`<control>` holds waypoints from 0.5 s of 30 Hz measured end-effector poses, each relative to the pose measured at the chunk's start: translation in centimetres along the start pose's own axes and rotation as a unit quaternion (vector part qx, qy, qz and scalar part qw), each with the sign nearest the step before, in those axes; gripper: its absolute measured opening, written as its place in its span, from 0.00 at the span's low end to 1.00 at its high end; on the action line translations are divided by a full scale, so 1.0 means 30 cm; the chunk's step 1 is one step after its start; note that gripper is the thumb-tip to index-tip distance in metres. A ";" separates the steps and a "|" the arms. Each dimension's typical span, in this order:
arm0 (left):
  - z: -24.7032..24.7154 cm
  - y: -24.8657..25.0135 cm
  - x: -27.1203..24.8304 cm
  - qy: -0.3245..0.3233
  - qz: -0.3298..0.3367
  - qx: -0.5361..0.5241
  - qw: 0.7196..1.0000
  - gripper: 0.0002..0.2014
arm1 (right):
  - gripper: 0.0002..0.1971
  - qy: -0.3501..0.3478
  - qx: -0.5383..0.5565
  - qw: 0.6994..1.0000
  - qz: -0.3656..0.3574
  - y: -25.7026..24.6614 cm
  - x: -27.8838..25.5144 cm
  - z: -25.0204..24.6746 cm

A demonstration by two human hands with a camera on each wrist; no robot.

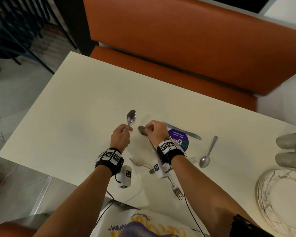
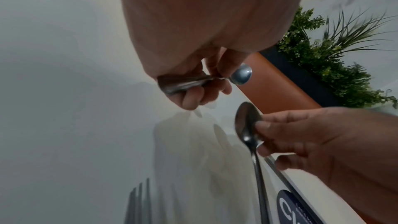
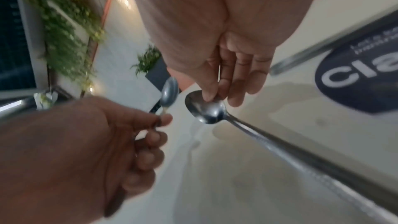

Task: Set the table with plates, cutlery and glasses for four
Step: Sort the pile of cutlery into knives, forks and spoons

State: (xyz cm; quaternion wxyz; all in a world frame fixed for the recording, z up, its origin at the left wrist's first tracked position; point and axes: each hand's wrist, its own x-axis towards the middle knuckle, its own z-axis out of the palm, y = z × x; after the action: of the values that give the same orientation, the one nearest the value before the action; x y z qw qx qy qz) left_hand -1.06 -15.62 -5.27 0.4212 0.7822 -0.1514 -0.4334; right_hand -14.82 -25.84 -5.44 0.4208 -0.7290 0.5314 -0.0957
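Observation:
My left hand (image 1: 122, 134) grips the handle of a steel spoon (image 1: 131, 116), its bowl (image 2: 241, 74) pointing away over the cream table (image 1: 66, 108). Beside it, my right hand (image 1: 155, 130) pinches a second spoon (image 1: 142, 130) at the bowl (image 3: 205, 110), thumb on the inside, with the handle running back under the wrist. A knife (image 1: 183, 130), a third spoon (image 1: 208, 153) and two forks (image 1: 176, 189) (image 1: 137, 162) lie on the table near me. A stack of marbled plates (image 1: 280, 194) sits at the right edge.
A purple round sticker (image 1: 181, 142) is on the tabletop under my right wrist. An orange bench seat (image 1: 186, 48) lines the far side. Blurred upturned glasses (image 1: 292, 151) stand at the right. The table's left half holds nothing.

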 end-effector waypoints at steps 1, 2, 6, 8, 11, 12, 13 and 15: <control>0.011 0.013 0.010 -0.004 0.011 0.004 1.000 0.12 | 0.03 0.025 0.022 0.999 0.001 -0.017 0.006 -0.033; 0.024 0.026 0.018 -0.010 0.020 0.005 1.000 0.12 | 0.04 0.049 0.043 0.998 0.000 -0.032 0.012 -0.066; 0.092 0.090 0.034 -0.062 0.030 -0.019 0.997 0.14 | 0.03 0.148 0.117 0.982 0.016 -0.063 0.030 -0.180; 0.127 0.133 0.022 -0.104 0.038 -0.018 0.994 0.13 | 0.04 0.183 0.187 0.964 0.058 -0.067 0.033 -0.228; 0.184 0.177 -0.003 -0.179 0.035 -0.025 0.983 0.11 | 0.03 0.224 0.252 0.933 0.122 -0.058 0.020 -0.287; 0.201 0.188 -0.012 -0.202 0.031 -0.028 0.978 0.11 | 0.03 0.241 0.259 0.926 0.132 -0.046 0.016 -0.297; 0.216 0.197 -0.020 -0.223 0.026 -0.029 0.974 0.12 | 0.03 0.259 0.262 0.920 0.135 -0.033 0.012 -0.304; 0.238 0.215 -0.038 -0.257 0.021 -0.028 0.966 0.12 | 0.03 0.288 0.262 0.910 0.143 -0.007 0.003 -0.309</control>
State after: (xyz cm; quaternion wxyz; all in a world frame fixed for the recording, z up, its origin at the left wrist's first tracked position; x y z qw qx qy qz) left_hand -6.65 -22.57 -1.48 0.3988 0.6289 -0.2585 -0.6153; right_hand -20.07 -30.64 0.49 0.4344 -0.4495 0.6842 -0.3756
